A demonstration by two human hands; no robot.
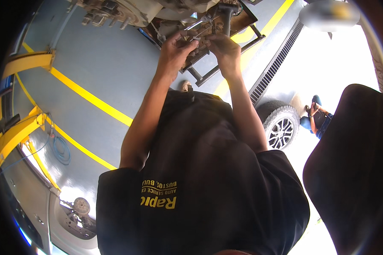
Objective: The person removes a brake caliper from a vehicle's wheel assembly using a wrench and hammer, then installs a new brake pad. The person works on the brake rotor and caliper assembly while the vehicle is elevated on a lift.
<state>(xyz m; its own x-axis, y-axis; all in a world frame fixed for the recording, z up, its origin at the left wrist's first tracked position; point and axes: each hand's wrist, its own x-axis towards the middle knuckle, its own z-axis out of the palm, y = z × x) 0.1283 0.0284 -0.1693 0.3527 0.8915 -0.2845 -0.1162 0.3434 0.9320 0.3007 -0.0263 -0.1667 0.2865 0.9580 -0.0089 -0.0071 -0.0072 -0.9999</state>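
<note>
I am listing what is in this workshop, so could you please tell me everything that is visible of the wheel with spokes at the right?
The wheel has a black, rubber-looking tyre with chunky tread and a rim of bright, metal-looking spokes with dark gaps. It seems to stand upright, spoked face toward the camera, beyond the person's right forearm and near the lower end of the floor grate. Whether it is mounted on something cannot be told.

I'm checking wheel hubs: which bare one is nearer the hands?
The studded hub at top, close to the left hand; the round hub, lower left, is much farther.
</note>
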